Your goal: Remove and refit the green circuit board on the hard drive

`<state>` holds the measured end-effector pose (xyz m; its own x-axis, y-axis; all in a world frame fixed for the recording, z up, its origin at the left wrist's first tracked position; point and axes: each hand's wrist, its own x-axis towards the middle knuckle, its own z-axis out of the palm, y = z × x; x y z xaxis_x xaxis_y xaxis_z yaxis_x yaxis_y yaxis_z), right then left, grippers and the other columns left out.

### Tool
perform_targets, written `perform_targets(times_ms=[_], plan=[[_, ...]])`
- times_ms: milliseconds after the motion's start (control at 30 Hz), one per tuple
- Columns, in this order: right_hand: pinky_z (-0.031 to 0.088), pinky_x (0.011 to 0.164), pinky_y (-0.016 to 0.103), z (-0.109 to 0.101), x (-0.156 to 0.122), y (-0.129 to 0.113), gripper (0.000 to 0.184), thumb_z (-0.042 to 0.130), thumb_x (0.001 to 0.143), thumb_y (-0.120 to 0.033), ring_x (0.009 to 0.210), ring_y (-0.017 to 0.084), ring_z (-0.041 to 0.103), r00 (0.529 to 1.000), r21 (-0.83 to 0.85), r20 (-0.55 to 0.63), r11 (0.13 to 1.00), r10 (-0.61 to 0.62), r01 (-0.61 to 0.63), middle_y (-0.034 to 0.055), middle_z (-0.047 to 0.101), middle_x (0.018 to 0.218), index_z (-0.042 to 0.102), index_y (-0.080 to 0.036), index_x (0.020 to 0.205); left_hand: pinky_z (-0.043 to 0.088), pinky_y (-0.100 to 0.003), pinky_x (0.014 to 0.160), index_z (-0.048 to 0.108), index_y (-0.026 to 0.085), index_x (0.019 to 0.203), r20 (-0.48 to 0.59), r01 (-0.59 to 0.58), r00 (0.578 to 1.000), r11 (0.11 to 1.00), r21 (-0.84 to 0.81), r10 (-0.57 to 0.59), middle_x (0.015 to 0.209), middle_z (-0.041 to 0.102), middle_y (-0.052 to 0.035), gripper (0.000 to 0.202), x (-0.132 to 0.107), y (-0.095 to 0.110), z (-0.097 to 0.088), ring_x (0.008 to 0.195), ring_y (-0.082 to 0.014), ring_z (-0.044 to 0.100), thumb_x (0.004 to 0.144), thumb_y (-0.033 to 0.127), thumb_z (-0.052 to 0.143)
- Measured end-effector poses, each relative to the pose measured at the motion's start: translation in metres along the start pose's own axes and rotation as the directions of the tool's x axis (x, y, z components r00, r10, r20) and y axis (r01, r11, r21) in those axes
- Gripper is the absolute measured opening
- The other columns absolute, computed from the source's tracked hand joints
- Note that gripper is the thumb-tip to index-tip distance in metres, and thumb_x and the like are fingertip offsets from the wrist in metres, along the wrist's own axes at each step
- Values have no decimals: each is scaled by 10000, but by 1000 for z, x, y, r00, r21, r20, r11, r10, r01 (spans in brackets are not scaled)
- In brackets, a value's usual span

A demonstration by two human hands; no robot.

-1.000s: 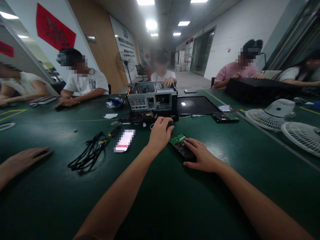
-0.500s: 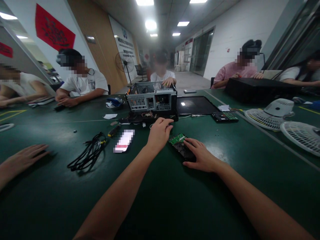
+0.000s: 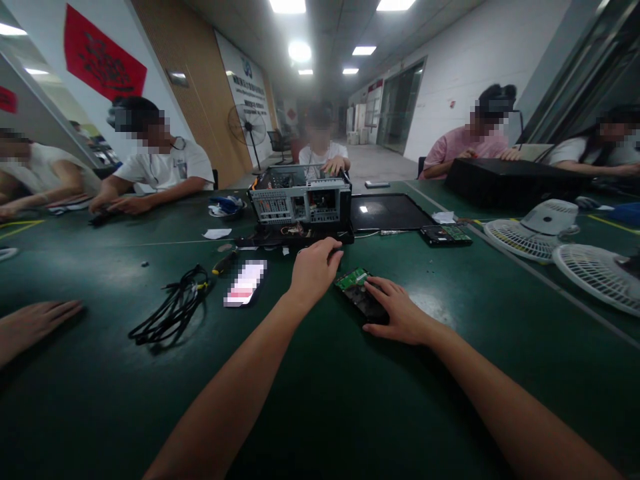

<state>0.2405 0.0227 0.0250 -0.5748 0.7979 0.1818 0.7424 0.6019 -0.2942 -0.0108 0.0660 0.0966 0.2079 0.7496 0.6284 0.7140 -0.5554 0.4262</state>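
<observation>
Thumb and fingers spread, the right hand (image 3: 397, 311) spans the hard drive (image 3: 360, 295), perhaps to steady it on the table (image 3: 340, 407); any firm grip I cannot tell; the left hand (image 3: 316, 267) half-curls nearby, contents hidden; beyond it stands the computer case (image 3: 300, 203).

Black cable (image 3: 173, 308) is coiled at left, white grilles (image 3: 597, 275) laid at right, red poster (image 3: 104, 55) hung far left.
</observation>
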Motion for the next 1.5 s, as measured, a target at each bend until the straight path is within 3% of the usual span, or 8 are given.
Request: perform_targets(times_ms=[333,933,1500], plan=[[260,1199,592,-2,0,-1,973,682,810,-656,1486,402,291,1000,-7,12,1000,11,-11,171,318,1628,328,-209,1599,553,-344,810,648,224,1054,-10,-39,999,999,6,39,1005,743,-36,146,0,-1,0,909,-210,712,923,160,639],[266,1200,585,-3,1,-3,966,671,822,-649,1491,391,293,1000,-6,16,1000,13,-13,165,326,1628,307,-224,1609,553,-347,859,637,233,1063,28,-28,999,999,18,28,1052,728,-35,149,0,0,-2,952,-211,697,928,171,624],[262,1193,609,1,2,2,977,645,820,-710,1490,400,292,1000,-2,0,1000,-14,14,163,322,1629,314,-233,1606,559,-361,817,636,235,1080,57,-13,998,1000,5,13,1027,718,-45,154,1,0,-7,916,-218,688,930,210,659]])
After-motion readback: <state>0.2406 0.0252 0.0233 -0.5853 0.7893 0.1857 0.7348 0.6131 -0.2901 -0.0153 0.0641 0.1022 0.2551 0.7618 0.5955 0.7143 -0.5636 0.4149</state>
